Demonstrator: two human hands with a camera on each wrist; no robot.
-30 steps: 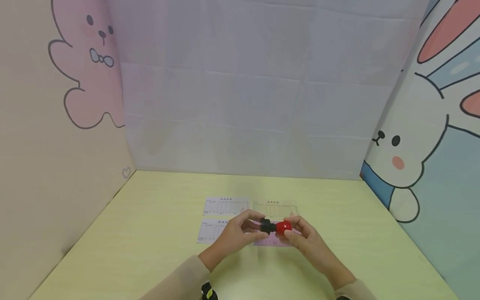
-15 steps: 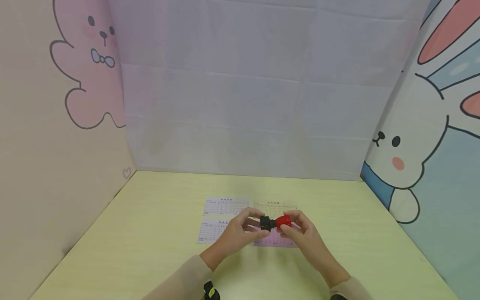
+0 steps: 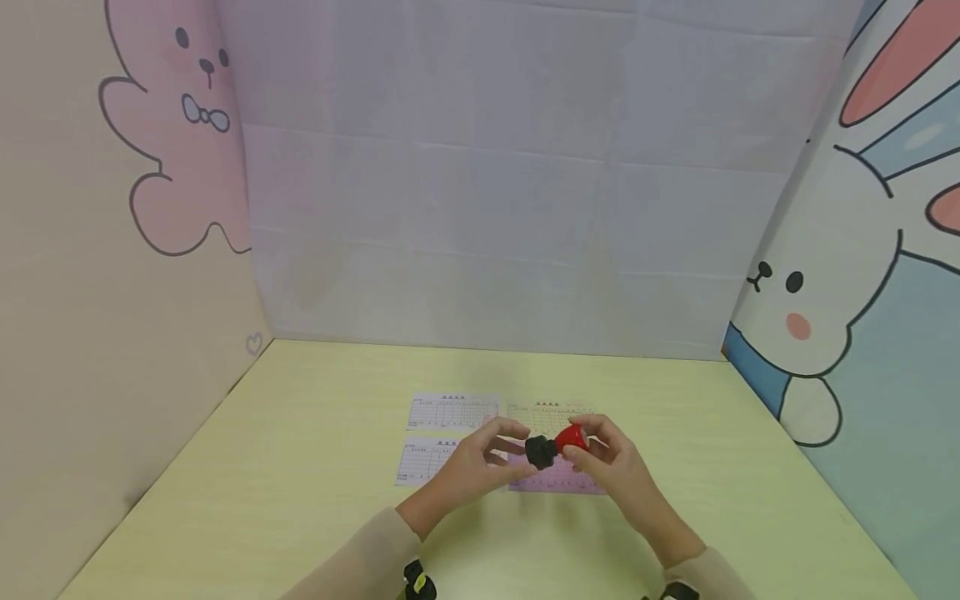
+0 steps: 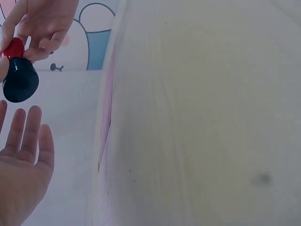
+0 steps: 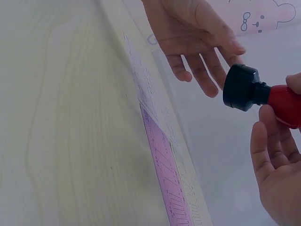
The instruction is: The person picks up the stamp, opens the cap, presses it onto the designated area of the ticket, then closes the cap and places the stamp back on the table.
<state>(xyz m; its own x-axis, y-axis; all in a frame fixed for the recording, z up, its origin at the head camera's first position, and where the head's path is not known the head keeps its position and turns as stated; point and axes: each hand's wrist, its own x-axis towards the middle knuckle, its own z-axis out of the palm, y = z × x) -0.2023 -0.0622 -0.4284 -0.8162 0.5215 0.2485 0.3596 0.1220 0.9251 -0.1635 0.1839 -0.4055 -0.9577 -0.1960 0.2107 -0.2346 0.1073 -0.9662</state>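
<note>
A stamp with a red handle and a round black end (image 3: 540, 452) is in the air above the papers. My right hand (image 3: 618, 471) pinches the red handle between thumb and fingers. My left hand (image 3: 472, 471) is beside the black end, its thumb and fingers spread around that side. In the left wrist view, the left hand (image 4: 23, 165) has straight fingers, apart from the stamp (image 4: 20, 80). From the right wrist view, the left hand (image 5: 193, 37) looks loosely extended close to the black end (image 5: 241, 87); whether a fingertip touches it is hard to tell.
On the pale yellow table (image 3: 315, 467) lie printed form sheets: two white ones, (image 3: 453, 412) the upper, a yellowish one (image 3: 549, 415) and a pink one (image 3: 555, 478), partly hidden by the hands. A white backdrop and cartoon-printed side walls enclose the table.
The stamp has tilted, its red handle rising toward the right and its black end dropping slightly. My right hand has shifted a little with it, while the left hand stays nearly in place.
</note>
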